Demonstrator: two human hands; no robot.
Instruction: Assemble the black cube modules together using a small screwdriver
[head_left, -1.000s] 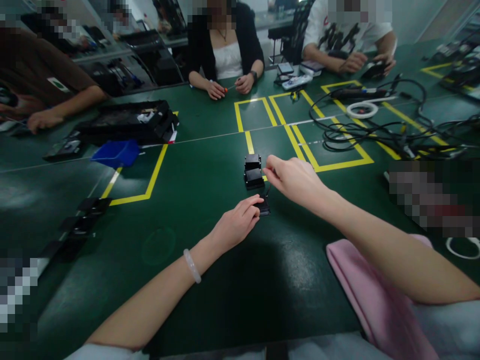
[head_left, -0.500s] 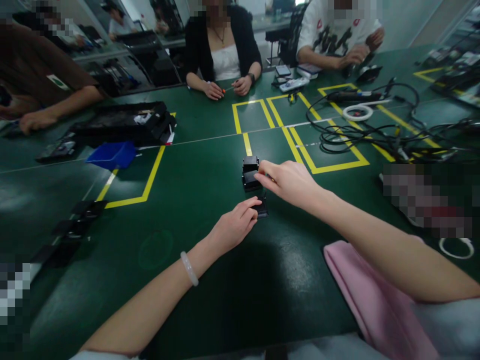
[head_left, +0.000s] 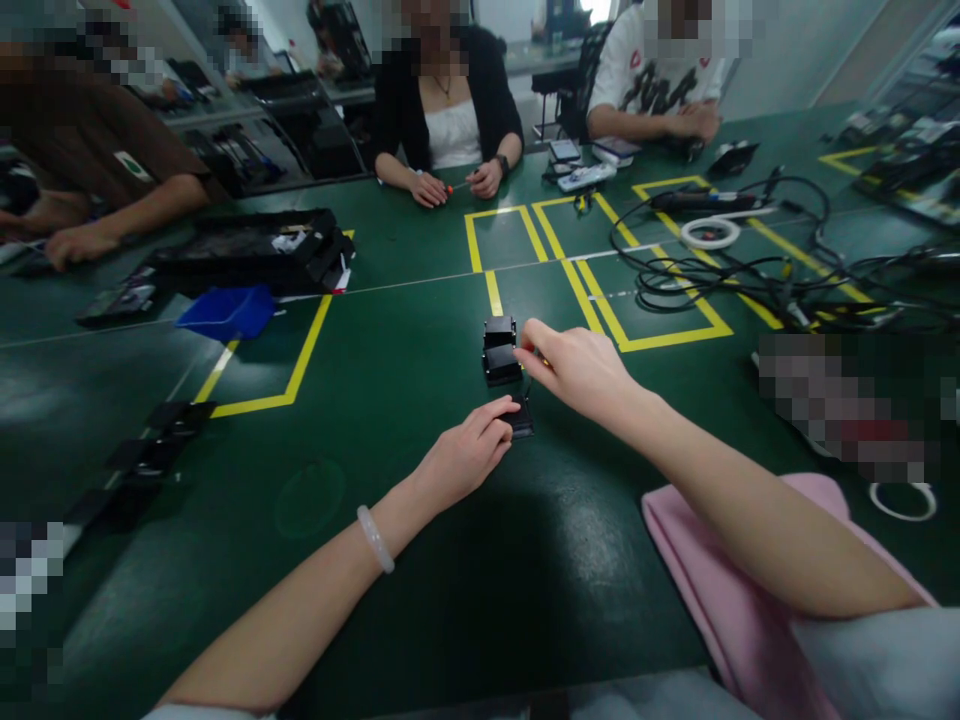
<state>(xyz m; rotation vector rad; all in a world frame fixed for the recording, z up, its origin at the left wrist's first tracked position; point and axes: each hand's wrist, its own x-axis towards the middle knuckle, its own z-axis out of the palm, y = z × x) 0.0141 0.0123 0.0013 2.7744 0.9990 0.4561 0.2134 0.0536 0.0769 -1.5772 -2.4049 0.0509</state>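
Observation:
My left hand (head_left: 472, 445), with a pale bangle at its wrist, has its fingers closed on the edge of a small flat black part (head_left: 523, 420) lying on the green table. Just beyond and to the right, my right hand (head_left: 574, 362) is pinched round a slim screwdriver (head_left: 547, 362), mostly hidden by the fingers. Its thin shaft appears to point down at the flat part. Directly behind stand two black box-shaped parts (head_left: 501, 360), one behind the other, close to my right fingertips.
More black parts (head_left: 142, 455) lie in a row at left, near a blue tray (head_left: 227, 312) and a black casing (head_left: 247, 250). Cables (head_left: 690, 285) and a white tape ring (head_left: 709, 233) lie at right, pink cloth (head_left: 705, 540) in front. Several people sit around the table.
The view has shifted slightly. My hands keep nearly the same place at the black part. Across the table, the person in white has lowered their hands.

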